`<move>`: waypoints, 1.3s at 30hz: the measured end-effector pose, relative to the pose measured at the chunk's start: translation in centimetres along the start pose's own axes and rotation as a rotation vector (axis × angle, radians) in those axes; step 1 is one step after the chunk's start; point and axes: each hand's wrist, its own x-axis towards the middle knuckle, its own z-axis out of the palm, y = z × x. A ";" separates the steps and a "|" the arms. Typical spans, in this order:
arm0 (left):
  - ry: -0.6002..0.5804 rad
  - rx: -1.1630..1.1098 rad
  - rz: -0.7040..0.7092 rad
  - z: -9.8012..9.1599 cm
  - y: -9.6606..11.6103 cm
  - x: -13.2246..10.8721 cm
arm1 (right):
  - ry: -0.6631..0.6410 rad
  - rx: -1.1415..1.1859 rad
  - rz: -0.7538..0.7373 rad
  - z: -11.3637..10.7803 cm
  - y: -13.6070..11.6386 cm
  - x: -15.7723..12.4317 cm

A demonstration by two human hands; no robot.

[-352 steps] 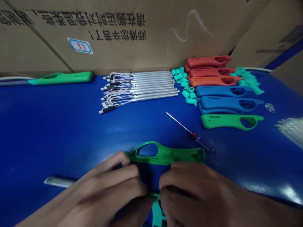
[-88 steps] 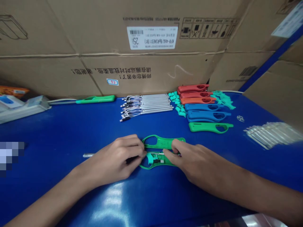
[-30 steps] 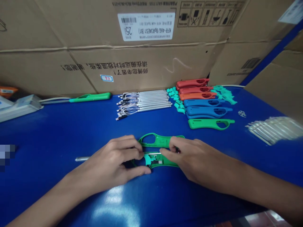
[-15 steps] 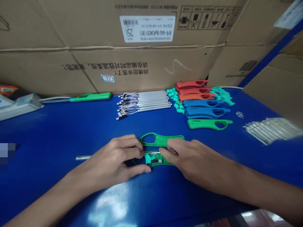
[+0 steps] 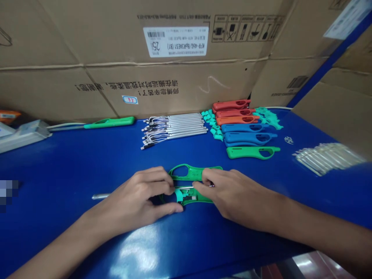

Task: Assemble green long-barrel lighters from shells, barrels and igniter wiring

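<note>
My left hand [image 5: 152, 193] grips a green lighter shell half [image 5: 202, 198], open side up. A turquoise trigger [image 5: 180, 195] and a small black part with a white end [image 5: 190, 198] lie inside it. On the far side of my left hand, a silver lighter tube [image 5: 100, 196] sticks out to the left. My right hand [image 5: 217, 186] pinches a thin metal rod [image 5: 186, 187] over the shell; its exact kind is unclear. Just behind lies the other green shell half [image 5: 193, 172], with my right fingers covering part of it.
Silver tubes with wires [image 5: 186, 126] lie in a row behind. Right of them are turquoise caps [image 5: 213, 124], red, orange, blue [image 5: 247, 137] and green shells [image 5: 244, 152], and clear tubes [image 5: 328, 158]. A green lighter [image 5: 113, 122] lies left, before a cardboard box [image 5: 113, 42].
The view has shifted slightly. Both hands keep nearly the same pose at the shell; the thin rod has barely moved.
</note>
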 end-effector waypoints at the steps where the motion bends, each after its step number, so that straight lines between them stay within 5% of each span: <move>1: -0.001 0.000 0.000 0.0 0.0 0.0 | -0.002 0.001 0.005 0.0 0.0 0.0; 19: -0.007 0.011 -0.015 0.0 -0.1 -0.1 | 0.100 -0.127 -0.038 0.4 -1.1 -0.2; 31: 0.014 0.116 -0.034 -0.7 -1.1 -0.2 | 0.067 0.054 0.174 -1.1 2.5 0.3; 39: 0.143 0.222 -0.045 0.2 -1.6 -0.2 | 0.103 0.040 0.227 0.4 2.9 1.3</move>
